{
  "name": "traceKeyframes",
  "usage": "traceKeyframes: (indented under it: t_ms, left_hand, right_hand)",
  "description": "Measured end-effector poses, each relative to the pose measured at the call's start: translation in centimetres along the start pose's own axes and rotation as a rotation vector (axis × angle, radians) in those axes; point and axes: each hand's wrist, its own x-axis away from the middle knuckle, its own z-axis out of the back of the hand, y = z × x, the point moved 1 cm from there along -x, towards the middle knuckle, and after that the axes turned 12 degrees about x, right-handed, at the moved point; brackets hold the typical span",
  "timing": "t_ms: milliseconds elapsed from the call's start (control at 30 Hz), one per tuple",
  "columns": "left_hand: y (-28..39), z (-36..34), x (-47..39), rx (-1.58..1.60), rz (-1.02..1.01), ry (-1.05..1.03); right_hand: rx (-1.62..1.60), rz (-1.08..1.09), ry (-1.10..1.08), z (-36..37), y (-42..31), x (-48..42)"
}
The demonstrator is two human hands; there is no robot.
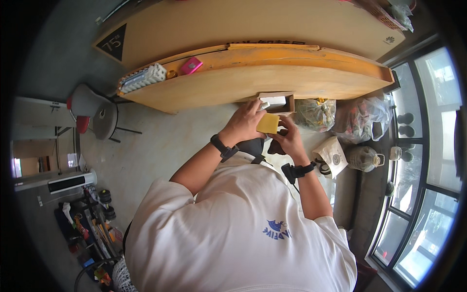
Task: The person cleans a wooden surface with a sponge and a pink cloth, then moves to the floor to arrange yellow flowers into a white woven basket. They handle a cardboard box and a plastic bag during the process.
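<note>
Both hands are in front of my body, close to the near edge of a wooden desk. My left hand (243,122) grips the left side of a small yellow square block (268,124); its exact material cannot be told. A small white cap or tube end (264,106) sticks out by the left thumb and fingers. My right hand (289,137) has its fingertips on the block's right and lower edges. Just beyond the hands is an open cardboard box (291,103) with a white item (273,100) inside.
On the wooden desk (255,78) lie a pink case (192,65) and a white rack (144,78). Plastic bags (315,115), a paper bag (334,157) and a large plastic bottle (361,159) stand at right. A grey chair (95,109) is at left; a big carton (248,25) stands behind.
</note>
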Motion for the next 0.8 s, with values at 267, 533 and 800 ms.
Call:
traceKeyframes:
  t_ms: [267,533,800]
  left_hand:
    - [-1.4,7.1,8.1,-0.100,0.216,0.129]
    - [-8.8,12.3,11.1,-0.109,0.313,0.198]
    - [-20.6,20.2,13.1,-0.137,0.417,0.171]
  right_hand:
    - [0.024,0.124,-0.199,-8.8,-3.0,-3.1]
    - [0.068,0.150,-0.301,-16.0,-8.1,-10.1]
    - [0.288,0.352,-0.345,-23.9,-9.3,-23.3]
